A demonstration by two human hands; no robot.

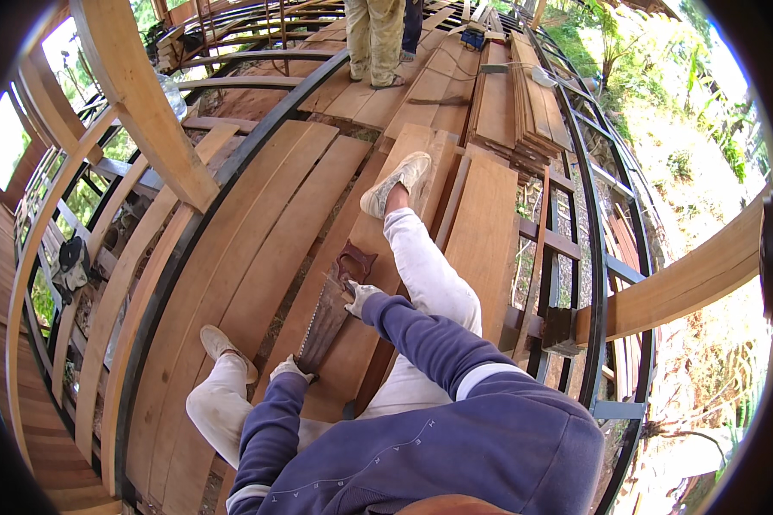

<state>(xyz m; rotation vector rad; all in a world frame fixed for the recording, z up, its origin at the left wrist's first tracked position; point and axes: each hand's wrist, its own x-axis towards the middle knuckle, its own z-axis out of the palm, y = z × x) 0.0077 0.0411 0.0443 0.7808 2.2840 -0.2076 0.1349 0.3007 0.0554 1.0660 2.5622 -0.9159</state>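
Note:
A handsaw (321,330) lies lengthwise before me, between my spread legs. Its reddish-brown handle (355,263) points away from me, and the toothed edge runs along the left side of the blade. At the narrow near end, my gloved left hand (291,370) is closed on the blade. My gloved right hand (362,299) is closed at the wide end, just below the handle. Something small and greyish shows at its fingertips, too small to name. Under the saw is a long brown plank (294,319).
Wide planks (232,249) cover the frame around me. A plank stack (537,94) stands at the far right. Gaps open between dark metal beams (586,206) on the right. A wooden post (137,94) rises at left. Another person's legs (374,39) stand ahead.

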